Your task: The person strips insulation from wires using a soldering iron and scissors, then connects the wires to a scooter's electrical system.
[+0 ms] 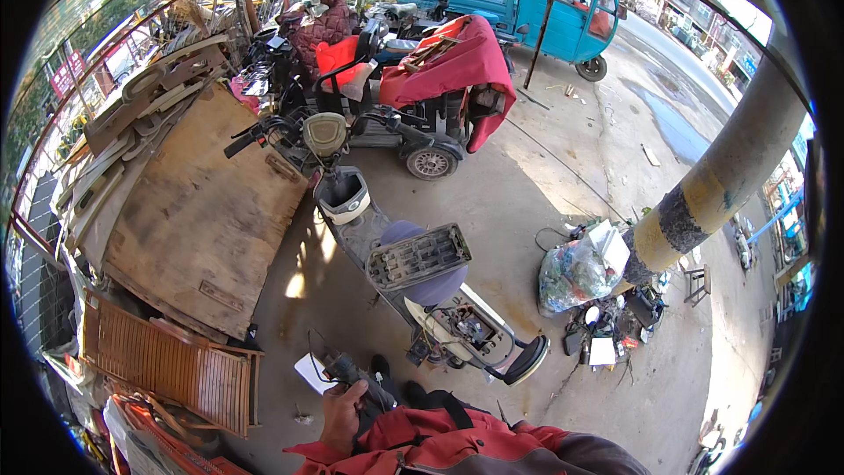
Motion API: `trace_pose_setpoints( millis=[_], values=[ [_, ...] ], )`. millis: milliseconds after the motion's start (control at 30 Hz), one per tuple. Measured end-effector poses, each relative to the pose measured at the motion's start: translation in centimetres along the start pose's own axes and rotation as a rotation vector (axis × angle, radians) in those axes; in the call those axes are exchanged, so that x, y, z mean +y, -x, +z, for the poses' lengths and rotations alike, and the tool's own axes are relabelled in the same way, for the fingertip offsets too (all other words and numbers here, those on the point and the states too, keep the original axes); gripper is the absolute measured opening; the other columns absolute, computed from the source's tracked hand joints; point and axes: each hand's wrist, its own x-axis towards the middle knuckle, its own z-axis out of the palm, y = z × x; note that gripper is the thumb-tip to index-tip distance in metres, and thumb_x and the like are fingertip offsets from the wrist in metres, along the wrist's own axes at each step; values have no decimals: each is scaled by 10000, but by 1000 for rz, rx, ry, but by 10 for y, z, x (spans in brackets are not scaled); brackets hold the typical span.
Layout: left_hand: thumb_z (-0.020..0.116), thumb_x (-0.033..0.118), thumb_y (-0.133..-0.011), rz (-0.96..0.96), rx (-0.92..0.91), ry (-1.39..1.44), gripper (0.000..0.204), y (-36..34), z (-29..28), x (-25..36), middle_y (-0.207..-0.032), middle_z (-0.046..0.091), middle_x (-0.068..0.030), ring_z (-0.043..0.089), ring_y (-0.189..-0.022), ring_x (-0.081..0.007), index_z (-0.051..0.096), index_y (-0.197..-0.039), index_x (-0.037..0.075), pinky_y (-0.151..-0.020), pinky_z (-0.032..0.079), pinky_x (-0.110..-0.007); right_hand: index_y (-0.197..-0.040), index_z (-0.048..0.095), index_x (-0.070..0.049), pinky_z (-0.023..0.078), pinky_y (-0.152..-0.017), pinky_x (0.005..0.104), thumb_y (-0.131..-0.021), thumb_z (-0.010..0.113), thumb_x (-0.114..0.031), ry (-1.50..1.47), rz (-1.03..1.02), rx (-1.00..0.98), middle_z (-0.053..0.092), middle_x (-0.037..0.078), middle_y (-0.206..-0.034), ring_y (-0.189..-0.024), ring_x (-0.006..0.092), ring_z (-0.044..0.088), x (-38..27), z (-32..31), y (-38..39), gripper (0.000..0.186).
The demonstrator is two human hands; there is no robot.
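My left hand (340, 418) is at the lower middle, its fingers closed round a dark grey boxy part (343, 368) with black cable attached. A white flat piece (314, 373) lies on the ground just left of that part. In front of me stands a scooter (369, 227) with an opened rear deck (464, 321) showing wiring inside. A dirty grey plastic tray (418, 256) rests on its grey-blue seat (436, 288). My right hand is not in view.
Leaning wooden boards (189, 211) and a slatted bamboo piece (167, 361) line the left. A striped pillar (681, 215), bagged rubbish (571, 277) and scattered parts (602, 349) stand right. Behind are a red-covered three-wheeler (453, 66) and a turquoise cargo tricycle (554, 22).
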Motion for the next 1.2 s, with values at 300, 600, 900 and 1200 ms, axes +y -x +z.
trace_pose_setpoints(
  millis=[300,600,900,1200],
  values=[
    [764,119,-836,-196,-468,-289,116,-163,41,70,-676,585,21,477,-516,-61,679,-849,41,-479,368,-229,-873,765,-61,536,-689,396,-700,798,-430,-770,432,195,722,110,-794,-744,235,682,-155,67,96,409],
    [779,174,-846,-379,-764,-610,156,-245,57,132,-678,588,40,465,-522,-37,711,-850,33,-481,338,-201,-850,759,-33,537,-680,381,-676,833,-371,-1205,581,278,718,97,-770,-712,220,679,-295,157,121,388],
    [802,221,-829,-569,-918,-883,208,-229,43,100,-658,586,35,469,-523,-48,715,-815,32,-487,334,-216,-845,746,5,551,-690,372,-648,836,-296,-1229,503,389,718,140,-765,-703,247,698,-371,158,139,371],
    [805,232,-830,-697,-953,-1064,245,-179,13,37,-661,596,17,476,-527,-51,713,-803,7,-493,334,-213,-981,744,-56,532,-871,453,-686,684,-308,-1023,407,428,709,221,-953,-962,380,680,-409,128,146,392]
  ],
)
